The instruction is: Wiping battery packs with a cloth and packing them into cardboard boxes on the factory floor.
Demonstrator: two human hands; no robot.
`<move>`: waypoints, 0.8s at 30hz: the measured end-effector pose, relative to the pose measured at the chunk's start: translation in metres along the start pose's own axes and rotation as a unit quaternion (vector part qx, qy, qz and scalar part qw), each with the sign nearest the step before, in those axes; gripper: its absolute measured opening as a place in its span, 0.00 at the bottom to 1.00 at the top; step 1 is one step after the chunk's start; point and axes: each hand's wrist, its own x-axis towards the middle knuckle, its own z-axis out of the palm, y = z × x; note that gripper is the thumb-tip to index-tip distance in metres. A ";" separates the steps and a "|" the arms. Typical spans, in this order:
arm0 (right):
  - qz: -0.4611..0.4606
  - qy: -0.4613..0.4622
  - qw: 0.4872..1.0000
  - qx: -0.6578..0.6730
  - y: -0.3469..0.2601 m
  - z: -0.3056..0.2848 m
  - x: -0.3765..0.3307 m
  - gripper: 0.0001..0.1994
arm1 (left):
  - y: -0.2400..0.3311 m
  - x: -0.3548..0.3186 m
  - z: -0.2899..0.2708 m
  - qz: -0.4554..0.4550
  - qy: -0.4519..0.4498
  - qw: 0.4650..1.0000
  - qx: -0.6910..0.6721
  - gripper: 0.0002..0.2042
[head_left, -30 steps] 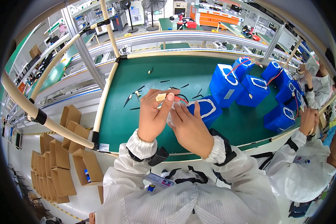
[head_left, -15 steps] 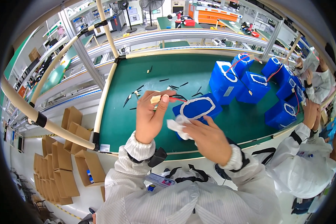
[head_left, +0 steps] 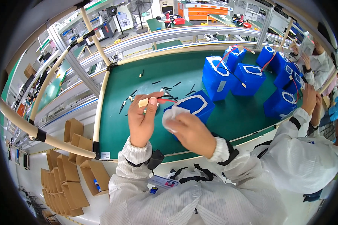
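My left hand is closed in a pinch on the red and black wires of a blue battery pack. A small cream-coloured tab shows at its fingertips; what joins it to the wires is hidden. The pack stands on the green table with a white ring of sealant on its top. A crumpled white wipe is gripped in my right hand, in front of the pack's near left side. Motion blurs that hand's fingertips, and whether the wipe touches the pack cannot be told.
Several more blue battery packs with wires stand on the right of the green table. Short black sleeve pieces lie scattered beyond my left hand. A co-worker's hand is at the right edge. Cardboard boxes sit on the floor at left.
My right hand and the wipe have moved up and left, closer to the left hand. The left hand keeps its pinch on the wires. The whole view has shifted slightly.
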 end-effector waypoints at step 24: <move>0.082 0.150 0.981 -0.091 0.053 -0.046 -0.034 0.08 | 0.007 -0.008 0.003 -0.050 0.004 0.997 0.053 0.18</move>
